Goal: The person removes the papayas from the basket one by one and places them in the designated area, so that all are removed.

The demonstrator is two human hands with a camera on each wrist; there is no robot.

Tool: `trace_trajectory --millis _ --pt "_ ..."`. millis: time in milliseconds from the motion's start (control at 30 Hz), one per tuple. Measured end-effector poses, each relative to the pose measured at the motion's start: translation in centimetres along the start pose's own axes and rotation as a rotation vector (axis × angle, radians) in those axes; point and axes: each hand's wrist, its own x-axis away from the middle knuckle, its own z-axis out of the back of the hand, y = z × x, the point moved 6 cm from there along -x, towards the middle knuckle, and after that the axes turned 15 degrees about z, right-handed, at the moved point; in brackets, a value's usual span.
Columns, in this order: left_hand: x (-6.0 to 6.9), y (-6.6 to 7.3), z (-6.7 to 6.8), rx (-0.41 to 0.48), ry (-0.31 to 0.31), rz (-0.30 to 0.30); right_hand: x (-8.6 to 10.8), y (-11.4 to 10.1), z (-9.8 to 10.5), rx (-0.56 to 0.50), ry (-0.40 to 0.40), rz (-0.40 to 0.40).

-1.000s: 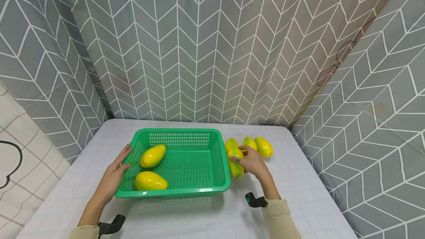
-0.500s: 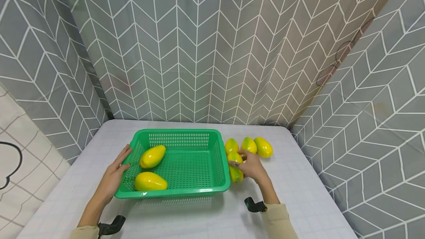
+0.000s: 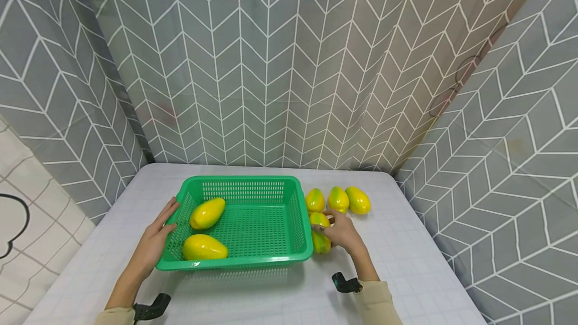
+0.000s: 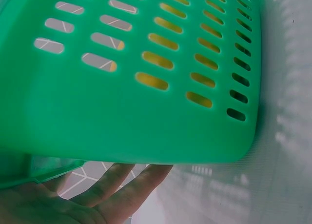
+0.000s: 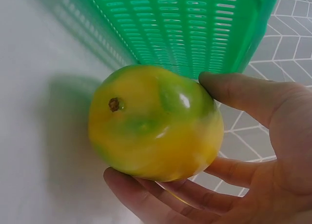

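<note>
A green basket [image 3: 253, 229] stands on the table with two yellow mangoes [image 3: 207, 213] in its left part. My left hand [image 3: 151, 245] rests against the basket's left side, fingers nearly straight; the left wrist view has those fingers [image 4: 131, 190] at the basket's wall. Just outside the basket's right side, my right hand [image 3: 343, 232] grips a yellow-green mango [image 3: 321, 239]. In the right wrist view, the right hand [image 5: 243, 155] has its thumb on one side of this mango [image 5: 156, 121] and curled fingers on the other, close to the basket wall [image 5: 180, 33].
Behind the right hand, three more mangoes [image 3: 315, 199] lie on the white table [image 3: 253, 300], right of the basket. Grey patterned curtains [image 3: 280, 64] hang behind the table and at both sides. A black device is strapped at each wrist.
The right hand and its mango have moved a little toward the table's front edge, away from the mangoes behind. The left hand and the basket have stayed in place.
</note>
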Motion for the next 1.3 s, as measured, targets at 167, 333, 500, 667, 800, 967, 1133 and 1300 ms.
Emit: trace_trajectory --millis 167,333,500,667,800,967,1133,1300 --pt "0.1 0.1 0.0 0.011 0.003 -0.010 0.0 0.4 -0.2 0.004 -0.002 -0.013" --pt "0.3 0.2 0.0 0.019 0.010 -0.020 0.1 0.3 -0.3 0.004 -0.017 -0.001" --pt "0.4 0.2 0.0 0.016 0.013 -0.021 0.1 0.1 -0.3 0.018 -0.033 0.010" --pt "0.3 0.2 0.0 0.009 0.012 -0.013 0.2 0.2 -0.3 0.026 -0.048 0.003" --pt "0.2 0.2 0.0 0.003 0.008 -0.011 0.1 0.3 -0.2 0.030 -0.055 0.000" --pt "0.2 0.2 0.0 -0.006 0.004 -0.018 0.1 0.2 0.0 0.033 -0.058 0.006" --pt "0.3 0.0 0.0 -0.013 -0.005 -0.028 -0.1 -0.4 0.8 0.058 -0.035 0.037" --pt "0.5 0.0 0.0 -0.010 -0.016 -0.027 -0.5 -1.2 1.9 0.129 0.004 0.062"
